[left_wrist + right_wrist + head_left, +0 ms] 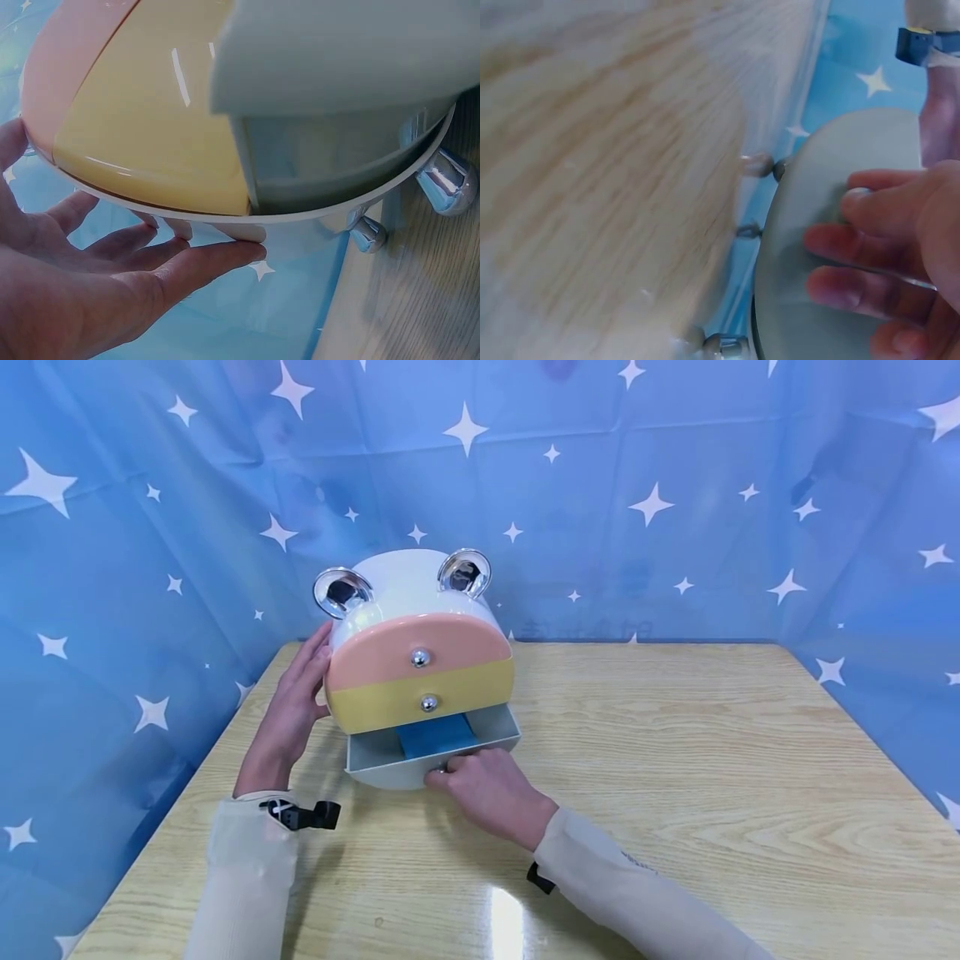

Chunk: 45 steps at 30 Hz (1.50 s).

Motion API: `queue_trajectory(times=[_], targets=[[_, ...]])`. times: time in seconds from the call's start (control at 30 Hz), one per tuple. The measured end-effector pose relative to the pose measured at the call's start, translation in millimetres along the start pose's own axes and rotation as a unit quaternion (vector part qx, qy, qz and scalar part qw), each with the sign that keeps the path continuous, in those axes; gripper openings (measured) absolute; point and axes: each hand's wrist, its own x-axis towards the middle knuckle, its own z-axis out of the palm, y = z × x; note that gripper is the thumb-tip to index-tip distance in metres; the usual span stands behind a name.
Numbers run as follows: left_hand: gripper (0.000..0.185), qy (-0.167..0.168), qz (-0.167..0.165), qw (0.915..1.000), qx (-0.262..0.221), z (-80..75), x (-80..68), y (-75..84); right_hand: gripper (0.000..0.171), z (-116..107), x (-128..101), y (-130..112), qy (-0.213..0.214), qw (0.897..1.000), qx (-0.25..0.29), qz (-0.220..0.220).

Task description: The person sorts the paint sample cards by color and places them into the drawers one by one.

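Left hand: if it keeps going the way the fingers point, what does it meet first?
The left hand already lies flat on the side of the box, fingers pointing away from the person along its wall. Straight on, they would likely slide past the box toward the star curtain; depth is unclear.

Bare wooden tabletop [675,760] lies open right of the drawer cabinet [418,643] and at the near edge. The pulled-out grey drawer [431,758] blocks the cabinet's front; star-printed curtain [675,502] closes the far and left sides.

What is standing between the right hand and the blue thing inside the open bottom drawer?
Only the drawer front: the right hand pinches its knob from outside, and the blue thing lies just behind it. From above, nothing covers it.
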Motion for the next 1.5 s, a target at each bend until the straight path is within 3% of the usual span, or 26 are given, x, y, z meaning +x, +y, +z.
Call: queue_trajectory(times=[0.43, 1.5], targets=[[0.060, 0.006, 0.001, 0.9997, 0.025, -0.1, 1.5, -2.7, 0.031, 15, 8, 12, 0.034, 0.998, 0.050, 0.017], [0.059, -0.005, 0.004, 0.9999, 0.014, -1.8, -0.3, -1.7, 0.037, 30, 29, 23, 0.079, 0.996, 0.017, 0.026]])
